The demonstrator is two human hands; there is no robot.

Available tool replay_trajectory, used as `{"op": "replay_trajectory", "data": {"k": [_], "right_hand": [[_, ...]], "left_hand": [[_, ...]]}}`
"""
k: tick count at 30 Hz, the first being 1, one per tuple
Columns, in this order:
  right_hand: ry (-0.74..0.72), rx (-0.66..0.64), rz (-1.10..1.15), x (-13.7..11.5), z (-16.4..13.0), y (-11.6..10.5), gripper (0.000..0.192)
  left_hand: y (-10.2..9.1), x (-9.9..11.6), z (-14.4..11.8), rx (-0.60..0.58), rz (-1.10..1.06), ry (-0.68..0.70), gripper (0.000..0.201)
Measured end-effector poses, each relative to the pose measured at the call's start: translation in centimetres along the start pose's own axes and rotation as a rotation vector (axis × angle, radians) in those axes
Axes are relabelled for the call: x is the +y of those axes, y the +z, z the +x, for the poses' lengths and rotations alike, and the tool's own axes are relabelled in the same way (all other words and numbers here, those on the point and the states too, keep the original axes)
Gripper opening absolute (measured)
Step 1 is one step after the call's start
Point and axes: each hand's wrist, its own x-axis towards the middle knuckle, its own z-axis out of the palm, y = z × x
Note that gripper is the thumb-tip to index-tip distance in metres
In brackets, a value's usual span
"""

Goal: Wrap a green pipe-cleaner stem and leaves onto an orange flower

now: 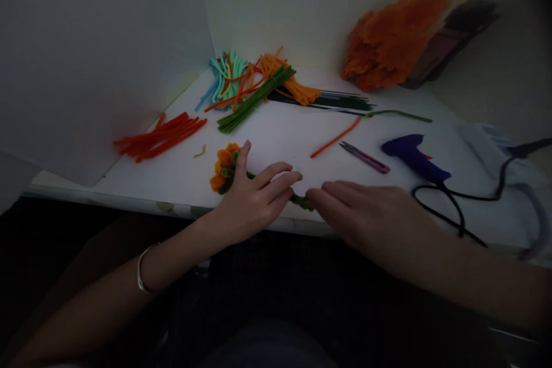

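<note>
An orange pipe-cleaner flower (223, 165) with a green stem (302, 202) lies across my hands near the table's front edge. My left hand (259, 195) is over the stem just right of the bloom, its thumb raised and some fingers stretched out; the lower fingers curl round the stem. The stem's right end is pinched in the fingertips of my right hand (357, 207), which partly hide it. Beyond my right hand lie thread snips (365, 157) with pink handles and a blue-purple glue gun (416, 156).
Red pipe cleaners (161, 137) lie at left. Farther back are green (256, 100), orange (297, 83) and mint (233, 77) bundles, plus dark thin rods (336, 99). A large orange fluffy bunch (392, 40) stands back right. A black cord (457, 207) loops at right; white panels (107, 57) enclose the table.
</note>
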Motion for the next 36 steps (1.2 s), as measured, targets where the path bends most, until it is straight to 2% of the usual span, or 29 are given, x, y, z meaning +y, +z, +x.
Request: {"op": "replay_trajectory", "data": {"k": [3,6,10,12,15,18,20,22,25,27,30,32,36], "right_hand": [[0.022,-0.035,0.045,2.5,0.8,0.3,0.018],[0.047,-0.112,0.286,4.2,1.5,1.8,0.022],[0.069,-0.219,0.609,3.9,1.3,4.5,0.029],[0.107,-0.199,0.564,2.6,0.8,5.5,0.027],[0.108,-0.074,0.316,-0.2,-0.2,5.9,0.022],[0.032,-0.026,0.187,-2.7,-1.0,4.8,0.02],[-0.009,-0.002,0.148,-3.5,-1.3,3.4,0.021],[-0.02,0.052,0.077,-3.1,-1.2,1.9,0.024],[0.073,0.042,-0.006,-0.5,-0.5,0.7,0.022],[0.13,-0.055,0.082,1.7,0.0,1.1,0.021],[0.099,-0.201,0.347,3.5,0.2,3.0,0.023],[0.084,-0.2,0.407,3.2,-0.3,4.4,0.025],[0.098,-0.085,0.342,0.1,-1.7,5.7,0.021]], "left_hand": [[-0.4,0.1,0.2,0.013,-0.002,0.036,0.01],[-1.0,0.1,0.5,-0.01,-0.042,0.016,0.008],[-1.4,0.0,0.8,-0.037,-0.092,-0.069,0.008],[-1.4,-0.2,0.8,-0.034,-0.092,-0.099,0.009],[-1.2,-0.3,0.8,-0.029,-0.041,-0.135,0.01],[-1.1,-0.1,0.8,-0.046,0.037,-0.1,0.015],[-0.9,0.1,0.7,-0.054,0.07,-0.052,0.018],[-0.8,0.4,0.6,-0.044,0.071,-0.004,0.017],[-0.5,0.4,0.3,-0.003,0.026,0.074,0.013],[-0.5,0.2,0.2,0.026,-0.021,0.098,0.011],[-0.7,-0.2,0.3,0.028,-0.093,0.072,0.01],[-1.0,-0.4,0.4,0.012,-0.121,0.017,0.008],[-1.2,-0.5,0.6,-0.013,-0.132,-0.095,0.005]]}}
